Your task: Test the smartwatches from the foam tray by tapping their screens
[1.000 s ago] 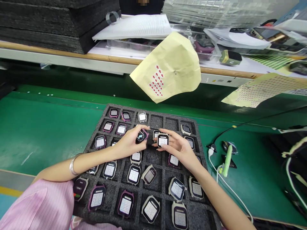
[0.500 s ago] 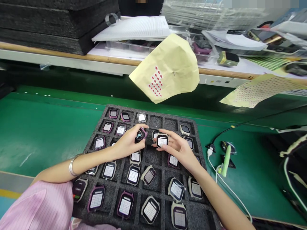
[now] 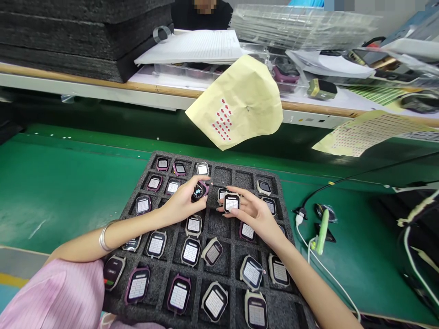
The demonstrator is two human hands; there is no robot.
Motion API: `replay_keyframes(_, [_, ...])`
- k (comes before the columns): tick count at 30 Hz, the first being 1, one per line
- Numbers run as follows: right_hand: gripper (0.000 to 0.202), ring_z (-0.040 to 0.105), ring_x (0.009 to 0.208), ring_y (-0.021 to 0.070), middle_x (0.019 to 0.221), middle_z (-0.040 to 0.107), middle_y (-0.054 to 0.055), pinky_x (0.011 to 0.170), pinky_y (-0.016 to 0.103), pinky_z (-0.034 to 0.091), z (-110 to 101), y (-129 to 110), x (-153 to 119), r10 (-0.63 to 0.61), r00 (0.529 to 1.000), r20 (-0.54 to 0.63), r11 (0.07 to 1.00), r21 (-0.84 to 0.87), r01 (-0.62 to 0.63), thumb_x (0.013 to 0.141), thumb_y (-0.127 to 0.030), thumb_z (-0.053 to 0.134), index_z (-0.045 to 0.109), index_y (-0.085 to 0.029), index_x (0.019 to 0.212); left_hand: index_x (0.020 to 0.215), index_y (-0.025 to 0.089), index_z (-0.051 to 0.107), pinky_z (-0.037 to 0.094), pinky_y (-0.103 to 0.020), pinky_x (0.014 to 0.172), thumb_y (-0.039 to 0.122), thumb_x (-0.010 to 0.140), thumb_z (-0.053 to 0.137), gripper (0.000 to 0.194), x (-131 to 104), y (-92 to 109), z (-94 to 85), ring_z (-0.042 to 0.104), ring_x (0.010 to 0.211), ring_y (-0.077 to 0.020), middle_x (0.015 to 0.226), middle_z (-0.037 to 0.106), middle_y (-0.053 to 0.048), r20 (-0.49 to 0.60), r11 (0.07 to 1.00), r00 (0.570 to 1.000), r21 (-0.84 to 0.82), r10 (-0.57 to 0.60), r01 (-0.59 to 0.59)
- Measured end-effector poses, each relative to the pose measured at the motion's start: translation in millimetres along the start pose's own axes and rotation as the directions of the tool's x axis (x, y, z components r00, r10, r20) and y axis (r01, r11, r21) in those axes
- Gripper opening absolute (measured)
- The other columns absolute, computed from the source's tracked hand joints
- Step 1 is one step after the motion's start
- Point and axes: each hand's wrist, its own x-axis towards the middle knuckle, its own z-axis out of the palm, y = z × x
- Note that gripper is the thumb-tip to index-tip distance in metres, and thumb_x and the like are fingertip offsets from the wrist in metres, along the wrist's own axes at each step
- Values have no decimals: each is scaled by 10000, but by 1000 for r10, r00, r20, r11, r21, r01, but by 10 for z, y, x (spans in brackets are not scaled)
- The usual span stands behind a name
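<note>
My left hand (image 3: 190,197) is closed on a purple smartwatch case (image 3: 198,191) with a dark, lit dial, gripped between thumb and fingers. Close by on the right, my right hand (image 3: 253,210) grips a beige smartwatch case (image 3: 232,202) whose screen shows a white grid; the thumb rests on its lower edge. Both watches are above a black foam tray (image 3: 222,175) with square pockets. Purple and beige watch cases without straps fill many pockets, such as a purple one (image 3: 179,294) and a beige one (image 3: 215,300) near the front. My forearms hide some pockets.
Yellow sticker paper with red arrows (image 3: 240,105) hangs from the shelf edge (image 3: 164,90) behind the tray. Black foam blocks (image 3: 61,41) are stacked on the shelf's left. To the right lie a white cable (image 3: 329,272) and a green-handled tool (image 3: 322,233). A person sits beyond the shelf.
The view has tilted up slightly, showing more of the person beyond the shelf. Both hands keep their watches, and the left one has shifted very slightly.
</note>
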Motion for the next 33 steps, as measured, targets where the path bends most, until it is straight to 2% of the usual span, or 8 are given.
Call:
replay_keyframes(1, [491,696,964,270,1123,683,98,870,458,581,1,-2,-2,-1,1000,-1,1000,1,1,828,-273,710,502,-213,1269,1226,185,444,440,-376,980,193,817,571,429,6,-22,9,547,1115,-235,1159,580,-77,-7,999,1000,-24,-25,25])
replay_keyframes(3, [481,697,959,269,1121,685,96,868,461,582,5,-8,-3,-2,1000,-6,1000,0,2,830,-272,708,508,-216,1263,1263,188,415,509,-355,861,217,800,605,501,12,-64,43,596,973,-211,1092,583,-66,24,986,995,-137,-92,95])
replay_keyframes(6, [466,698,952,266,1119,687,90,864,464,584,10,-17,-1,-6,1000,-17,1000,2,6,832,-271,706,518,-222,1255,1260,190,404,550,-297,654,195,769,607,531,18,-94,108,612,758,-156,959,565,-32,113,886,977,-412,-180,210])
replay_keyframes(8, [460,699,950,263,1114,690,86,861,458,585,11,-21,1,-9,1000,-17,1000,9,9,834,-269,706,521,-223,1253,1222,178,426,562,-296,651,152,736,589,513,25,-78,133,627,784,-164,930,565,-29,143,800,967,-543,-211,255])
replay_keyframes(10, [459,698,953,262,1104,693,83,860,455,585,11,-24,1,-12,1000,-18,1000,11,12,835,-265,707,523,-222,1253,1196,169,445,573,-321,696,118,702,572,512,32,-39,133,633,862,-189,939,589,-43,161,743,959,-607,-234,283])
replay_keyframes(17, [450,694,958,262,1083,699,76,862,465,586,12,-35,-4,-19,999,-40,1000,0,19,838,-273,702,532,-223,1251,1178,165,474,580,-355,749,125,739,564,450,21,57,90,649,898,-197,959,641,-59,189,679,954,-671,-231,298])
replay_keyframes(33, [458,691,960,261,1082,702,77,857,474,596,15,-17,-9,-11,999,-44,999,-44,9,838,-296,696,529,-223,1259,1182,176,503,601,-320,722,169,816,591,377,-6,31,116,650,909,-188,963,646,-62,184,687,968,-682,-169,250])
